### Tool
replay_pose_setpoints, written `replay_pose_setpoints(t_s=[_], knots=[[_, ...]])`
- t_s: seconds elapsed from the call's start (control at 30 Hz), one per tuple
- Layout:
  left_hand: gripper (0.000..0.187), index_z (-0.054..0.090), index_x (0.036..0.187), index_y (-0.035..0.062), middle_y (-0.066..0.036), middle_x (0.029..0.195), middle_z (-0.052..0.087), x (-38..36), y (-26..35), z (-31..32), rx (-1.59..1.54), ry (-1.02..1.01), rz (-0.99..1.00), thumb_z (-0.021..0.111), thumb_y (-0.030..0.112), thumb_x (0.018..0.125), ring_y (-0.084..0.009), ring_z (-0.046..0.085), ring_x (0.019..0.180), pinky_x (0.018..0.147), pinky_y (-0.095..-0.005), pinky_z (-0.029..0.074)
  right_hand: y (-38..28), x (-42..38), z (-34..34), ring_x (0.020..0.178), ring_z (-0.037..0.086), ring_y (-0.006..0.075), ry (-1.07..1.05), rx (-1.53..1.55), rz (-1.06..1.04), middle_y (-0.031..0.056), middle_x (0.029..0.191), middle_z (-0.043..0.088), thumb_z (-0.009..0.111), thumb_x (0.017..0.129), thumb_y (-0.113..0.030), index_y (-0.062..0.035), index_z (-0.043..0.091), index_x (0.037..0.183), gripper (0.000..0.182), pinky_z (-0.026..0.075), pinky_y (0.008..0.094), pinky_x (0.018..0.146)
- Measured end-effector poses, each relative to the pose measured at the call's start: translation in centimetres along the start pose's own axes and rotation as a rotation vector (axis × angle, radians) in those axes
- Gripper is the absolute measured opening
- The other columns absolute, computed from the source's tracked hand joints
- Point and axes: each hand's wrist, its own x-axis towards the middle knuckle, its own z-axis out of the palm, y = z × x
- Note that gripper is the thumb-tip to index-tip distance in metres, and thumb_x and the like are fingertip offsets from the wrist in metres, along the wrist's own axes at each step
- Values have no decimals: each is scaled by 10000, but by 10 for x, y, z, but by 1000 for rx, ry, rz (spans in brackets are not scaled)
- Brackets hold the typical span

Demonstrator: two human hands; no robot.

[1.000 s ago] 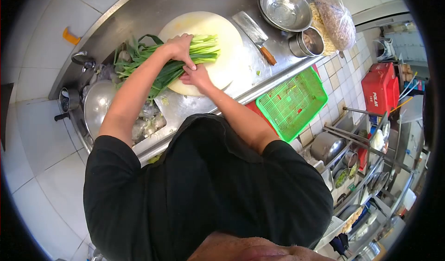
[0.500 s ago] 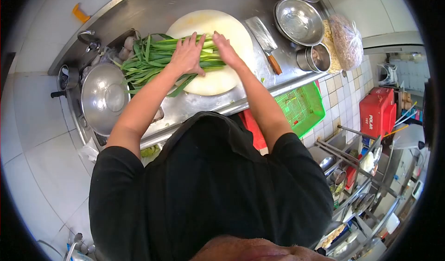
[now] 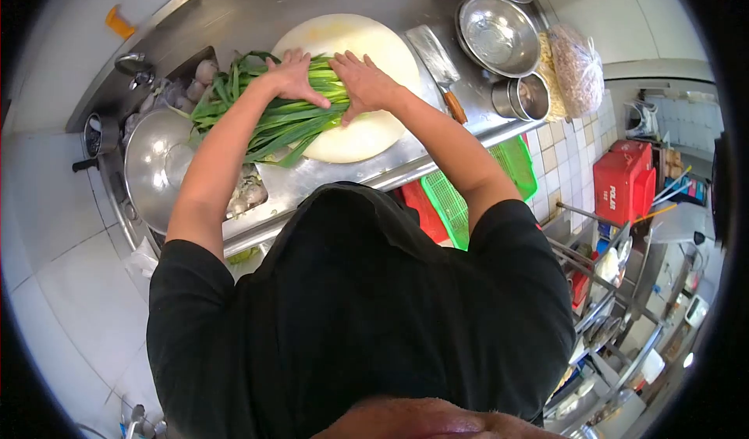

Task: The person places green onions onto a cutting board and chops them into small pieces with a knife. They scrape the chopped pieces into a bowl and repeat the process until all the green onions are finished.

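Note:
A bunch of long, flat green leaves with paler stems, like leeks (image 3: 292, 131), lies across the left part of a round white cutting board (image 3: 382, 135), its leaf ends hanging past the board's left edge. My left hand (image 3: 293, 79) rests on top of the bunch, fingers spread and thumb stretched out. At the stem end, my right hand (image 3: 363, 86) lies with its fingers apart, touching the bunch from the right. Both palms hide part of the stems. Right of the board, a cleaver (image 3: 434, 55) with a wooden handle lies on the metal counter.
A large metal bowl (image 3: 152, 166) stands left, by a sink with pale round vegetables (image 3: 250, 193). Metal bowls (image 3: 499, 37), small metal pots (image 3: 527, 97) and a filled plastic bag (image 3: 576, 72) are at right. Below the counter edge sits a green basket (image 3: 515, 162).
Both hands have moved left over the board, and the bunch has shifted left with them, its stem end now under my right hand. The whole view has shifted slightly.

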Motion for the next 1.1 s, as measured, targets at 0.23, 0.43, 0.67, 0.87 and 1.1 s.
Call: replay_pose_setpoints(t_s=[0.23, 0.43, 0.67, 0.87, 1.1], knots=[[1526, 230, 1607, -71, -257, 1412, 562, -62, 53, 28, 101, 115, 3, 973, 599, 456, -392, 534, 1359, 1218, -743, 139, -12, -29, 12, 1578, 245, 404, 44, -55, -17, 225, 1669, 311, 968, 586, -479, -32, 307, 1602, 1292, 255, 618, 1259], [1198, 352, 1545, -19, -193, 1286, 589, -93, 85, 87, 52, 387, -35, 952, 425, 608, -342, 576, 1255, 1228, -677, 232, -37, -42, -18, 1572, 276, 374, -110, -371, -248, 209, 1646, 353, 967, 599, -435, -52, 356, 1585, 1221, 256, 646, 1251], [1308, 268, 1621, 36, -220, 1359, 543, -109, 91, 102, 106, 368, -25, 969, 433, 591, -375, 534, 1291, 1204, -724, 228, -27, -55, 26, 1285, 586, 373, -9, -44, -169, 164, 1353, 612, 915, 648, -430, -65, 474, 1491, 1019, 459, 598, 1086], [1035, 279, 1623, 46, -228, 1225, 616, -92, 81, 88, 148, 364, 3, 813, 254, 761, -391, 610, 1187, 1216, -673, 250, -35, -47, 7, 1254, 595, 350, -59, -129, -53, 156, 1337, 591, 879, 686, -391, -44, 486, 1429, 910, 508, 535, 1031], [952, 281, 1634, 74, -185, 1191, 625, -31, 49, 61, 278, 629, 48, 744, 308, 835, -352, 630, 1129, 1204, -707, 236, 1, 2, -4, 1331, 532, 333, 183, -227, -37, 147, 1407, 541, 883, 699, -341, -94, 416, 1533, 988, 415, 621, 1135]])
